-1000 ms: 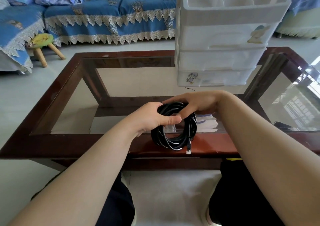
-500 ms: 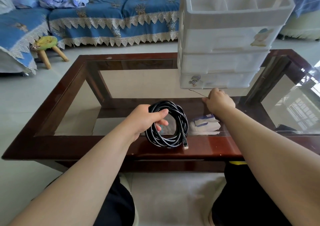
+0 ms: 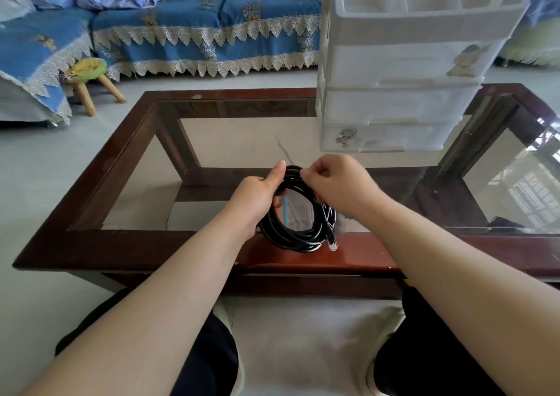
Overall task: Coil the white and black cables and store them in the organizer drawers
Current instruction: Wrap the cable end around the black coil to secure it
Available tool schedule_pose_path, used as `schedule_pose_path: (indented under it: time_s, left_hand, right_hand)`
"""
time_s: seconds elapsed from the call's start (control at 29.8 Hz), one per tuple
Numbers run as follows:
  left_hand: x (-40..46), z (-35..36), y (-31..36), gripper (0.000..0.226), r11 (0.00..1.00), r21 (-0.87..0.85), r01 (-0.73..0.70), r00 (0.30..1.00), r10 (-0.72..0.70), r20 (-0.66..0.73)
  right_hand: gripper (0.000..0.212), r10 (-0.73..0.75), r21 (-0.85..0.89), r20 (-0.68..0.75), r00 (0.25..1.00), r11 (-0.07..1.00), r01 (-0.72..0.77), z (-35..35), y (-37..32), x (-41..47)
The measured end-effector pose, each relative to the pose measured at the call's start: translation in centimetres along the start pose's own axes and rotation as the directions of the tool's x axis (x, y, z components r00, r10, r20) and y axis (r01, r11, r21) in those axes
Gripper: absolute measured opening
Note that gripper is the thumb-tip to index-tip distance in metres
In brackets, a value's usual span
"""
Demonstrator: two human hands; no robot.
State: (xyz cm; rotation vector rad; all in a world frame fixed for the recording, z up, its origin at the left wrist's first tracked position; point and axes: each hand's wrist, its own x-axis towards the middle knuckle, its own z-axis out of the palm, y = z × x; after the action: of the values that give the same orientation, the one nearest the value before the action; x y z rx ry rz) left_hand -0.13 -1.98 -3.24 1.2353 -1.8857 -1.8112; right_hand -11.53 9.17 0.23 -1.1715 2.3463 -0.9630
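Head view, looking down at two bare forearms reaching over a dark wooden surface [image 3: 169, 253] with glass panels. Between the hands stands a coiled black cable [image 3: 291, 235], held upright as a ring above the near wooden edge of the surface, its lower loops close to or resting on the wood; I cannot tell which. A clear plug [image 3: 332, 244] on one cable end hangs at the ring's lower right. The left hand [image 3: 257, 197] grips the left side of the coil, thumb lying along the top of the loops and fingers curled through the ring. The right hand [image 3: 336, 188] is at the upper right of the coil, its fingers [image 3: 309, 177] curled and pinched together at the top strands. Just beyond the hands, on the right half of the surface, stands a white plastic organizer [image 3: 403, 62] with three stacked drawers, all closed, and an open divided tray on top. Behind the surface are a blue sofa [image 3: 212, 22] with lace trim and a small wooden stool [image 3: 88, 74] on the floor.
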Motion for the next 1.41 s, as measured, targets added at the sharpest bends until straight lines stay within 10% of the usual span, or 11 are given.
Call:
schedule_pose_path:
  time_s: [0.44, 0.6, 0.84, 1.41]
  left_hand:
    - [-1.3, 0.4, 0.7, 0.046, 0.993, 0.077, -0.091, 0.979, 0.075, 0.188]
    - [-2.6, 0.4, 1.7, 0.038, 0.964, 0.185, -0.19, 0.931, 0.117, 0.345]
    - [-3.5, 0.8, 1.5, 0.024, 0.923, 0.24, -0.301, 0.87, 0.162, 0.466]
    - [-3.6, 0.2, 1.5, 0.031, 0.906, 0.326, -0.271, 0.922, 0.146, 0.359]
  right_hand:
    - [0.032, -0.101, -0.292, 0.088, 0.991, 0.949, 0.122, -1.6, 0.0, -0.8]
    - [0.063, -0.182, -0.041, 0.328, 0.927, 0.978, 0.206, -3.0, 0.9, -0.1]
    - [0.029, -0.202, -0.076, 0.552, 0.809, 0.954, 0.291, -3.3, 0.9, -0.5]
    - [0.02, -0.397, -0.35, 0.278, 0.875, 0.806, 0.477, -0.6, 1.1, -2.2]
